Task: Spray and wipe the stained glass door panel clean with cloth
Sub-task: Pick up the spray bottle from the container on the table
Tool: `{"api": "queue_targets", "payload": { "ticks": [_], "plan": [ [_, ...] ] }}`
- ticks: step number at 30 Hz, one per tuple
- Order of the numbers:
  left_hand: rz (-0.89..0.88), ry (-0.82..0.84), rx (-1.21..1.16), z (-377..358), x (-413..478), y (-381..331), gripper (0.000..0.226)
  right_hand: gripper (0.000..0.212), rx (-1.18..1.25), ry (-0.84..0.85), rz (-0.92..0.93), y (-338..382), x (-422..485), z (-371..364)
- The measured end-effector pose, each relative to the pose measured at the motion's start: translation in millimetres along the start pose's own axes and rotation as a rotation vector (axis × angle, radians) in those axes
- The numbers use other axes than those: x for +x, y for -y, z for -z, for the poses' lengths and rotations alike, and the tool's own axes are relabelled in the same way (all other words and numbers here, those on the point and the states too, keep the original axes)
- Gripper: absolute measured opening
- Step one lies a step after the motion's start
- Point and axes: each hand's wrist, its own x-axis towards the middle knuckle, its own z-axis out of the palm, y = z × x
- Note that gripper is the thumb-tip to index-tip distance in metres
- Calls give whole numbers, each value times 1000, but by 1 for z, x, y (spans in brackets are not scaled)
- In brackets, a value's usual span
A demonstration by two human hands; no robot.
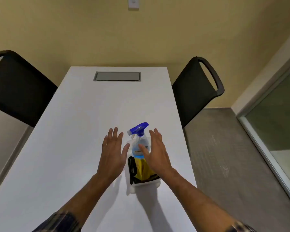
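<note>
A clear spray bottle (139,142) with a blue trigger head stands in a white container (147,183) on the white table (84,124). A yellow cloth (143,170) and a black item (132,169) lie in the same container. My left hand (112,152) hovers flat with fingers spread just left of the bottle. My right hand (155,152) hovers spread over the container's right side, its thumb in front of the bottle. Neither hand holds anything. The glass door panel (278,114) is at the far right.
Two black chairs (18,91) (196,87) flank the table. A grey cable hatch (117,76) is set into the table's far end. Grey carpet (224,156) runs between the table and the glass panel. A beige wall stands behind.
</note>
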Motion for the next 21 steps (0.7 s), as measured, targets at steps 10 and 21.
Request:
{"api": "queue_targets", "payload": {
  "ticks": [10,21],
  "plan": [
    [15,9,-216,-23,19,5,59,65,153,34,-87,-15,32,-29],
    [93,25,-327,-30,27,1,51,44,282,49,-122,-16,48,-29]
  ]
}}
